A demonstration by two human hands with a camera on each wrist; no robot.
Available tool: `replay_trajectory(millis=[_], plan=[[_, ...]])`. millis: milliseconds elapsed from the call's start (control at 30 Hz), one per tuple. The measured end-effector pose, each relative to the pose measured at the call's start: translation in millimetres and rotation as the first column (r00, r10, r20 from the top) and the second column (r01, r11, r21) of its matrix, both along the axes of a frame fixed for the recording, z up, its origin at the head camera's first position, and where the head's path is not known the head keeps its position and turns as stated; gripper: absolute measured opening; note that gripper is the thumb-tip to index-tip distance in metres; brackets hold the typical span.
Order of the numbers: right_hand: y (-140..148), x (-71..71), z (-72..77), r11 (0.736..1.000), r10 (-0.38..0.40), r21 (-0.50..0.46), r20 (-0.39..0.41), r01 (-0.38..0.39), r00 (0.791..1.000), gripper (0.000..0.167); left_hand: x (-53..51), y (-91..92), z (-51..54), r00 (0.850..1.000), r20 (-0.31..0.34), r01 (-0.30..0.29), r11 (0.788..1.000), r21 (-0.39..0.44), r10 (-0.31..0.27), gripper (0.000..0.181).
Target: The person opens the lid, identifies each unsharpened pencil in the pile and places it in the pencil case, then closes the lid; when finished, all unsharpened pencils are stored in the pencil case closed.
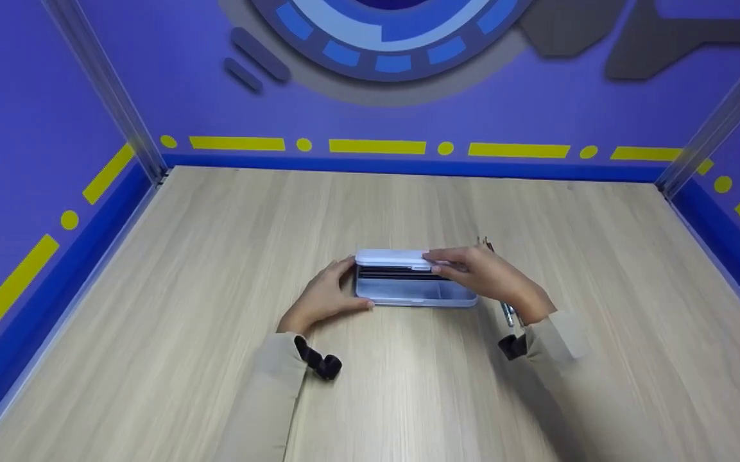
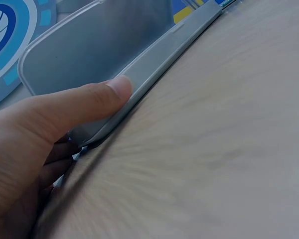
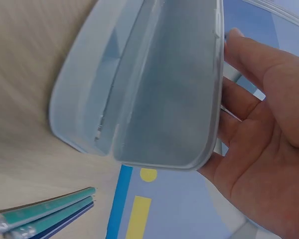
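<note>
A pale, translucent plastic pencil case (image 1: 402,292) lies on the table with its hinged lid (image 1: 389,258) tilted up. At its left end, my left hand (image 1: 325,296) grips the base, thumb (image 2: 120,88) on the front wall and the other fingers round the end. My right hand (image 1: 482,273) pinches the lid's free edge toward its right side; the right wrist view shows its fingers along that edge. A low divider is visible inside the base. Dark stripes show under the lid; whether they are contents or reflections is unclear.
Several slim teal and blue sticks (image 3: 50,214) with silvery parts lie right of the case, partly hidden under my right forearm in the head view. Purple-blue panels (image 1: 395,122) with yellow marks enclose the wooden table (image 1: 248,218) at its back and sides.
</note>
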State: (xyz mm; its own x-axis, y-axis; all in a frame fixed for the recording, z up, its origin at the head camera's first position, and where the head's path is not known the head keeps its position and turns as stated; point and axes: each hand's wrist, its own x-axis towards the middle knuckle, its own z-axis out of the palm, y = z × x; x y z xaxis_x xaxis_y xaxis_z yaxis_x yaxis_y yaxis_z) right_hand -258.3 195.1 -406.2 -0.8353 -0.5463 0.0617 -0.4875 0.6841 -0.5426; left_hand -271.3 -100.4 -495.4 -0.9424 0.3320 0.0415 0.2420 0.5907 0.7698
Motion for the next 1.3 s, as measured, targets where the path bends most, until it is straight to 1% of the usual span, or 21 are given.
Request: replay_trajectory(millis=[67, 167, 367, 533, 667, 800, 967, 1167, 1300], plan=[[0, 1.7, -2.7, 1.000, 0.006, 0.004, -0.010, -0.006, 1.000, 0.036, -0.2, 0.1, -0.3, 1.000, 0.002, 0.000, 1.000, 0.008, 0.000, 0.101], [0, 3.8, -7.2, 0.999, 0.021, 0.027, -0.052, -0.020, 0.998, 0.037, -0.7, 0.2, -0.7, 1.000, 0.008, -0.001, 1.000, 0.014, 0.001, 0.102], [0, 8.0, -14.3, 0.996, 0.043, 0.077, -0.106, -0.035, 0.993, 0.039, -1.4, 0.2, -0.6, 1.000, 0.012, -0.007, 1.000, 0.016, 0.006, 0.104], [-3, 12.9, -18.9, 0.993, 0.037, 0.119, -0.121, -0.023, 0.992, 0.040, -1.5, -0.6, -1.3, 1.000, 0.024, -0.012, 1.000, 0.006, 0.012, 0.104], [-6, 16.5, -23.5, 0.991, 0.013, 0.137, -0.128, 0.005, 0.992, 0.040, -1.1, -1.1, -1.5, 1.000, 0.026, -0.009, 1.000, 0.008, 0.009, 0.104], [-8, 18.6, -28.4, 0.992, -0.009, 0.126, -0.134, 0.026, 0.991, 0.040, -1.2, -1.1, -1.5, 1.000, 0.027, -0.009, 1.000, -0.005, 0.009, 0.105], [-10, 20.9, -32.5, 0.992, -0.017, 0.123, -0.145, 0.035, 0.989, 0.038, -1.1, -0.9, -1.6, 1.000, 0.027, -0.006, 1.000, -0.015, 0.006, 0.105], [-11, 22.9, -32.5, 0.992, -0.036, 0.115, -0.134, 0.051, 0.990, 0.038, -1.0, 0.0, -1.2, 1.000, 0.025, -0.006, 1.000, -0.004, 0.006, 0.103], [-12, 23.8, -32.5, 0.991, -0.048, 0.115, -0.119, 0.062, 0.992, 0.040, -0.7, -0.2, -1.8, 1.000, 0.021, -0.001, 1.000, -0.011, 0.002, 0.102]])
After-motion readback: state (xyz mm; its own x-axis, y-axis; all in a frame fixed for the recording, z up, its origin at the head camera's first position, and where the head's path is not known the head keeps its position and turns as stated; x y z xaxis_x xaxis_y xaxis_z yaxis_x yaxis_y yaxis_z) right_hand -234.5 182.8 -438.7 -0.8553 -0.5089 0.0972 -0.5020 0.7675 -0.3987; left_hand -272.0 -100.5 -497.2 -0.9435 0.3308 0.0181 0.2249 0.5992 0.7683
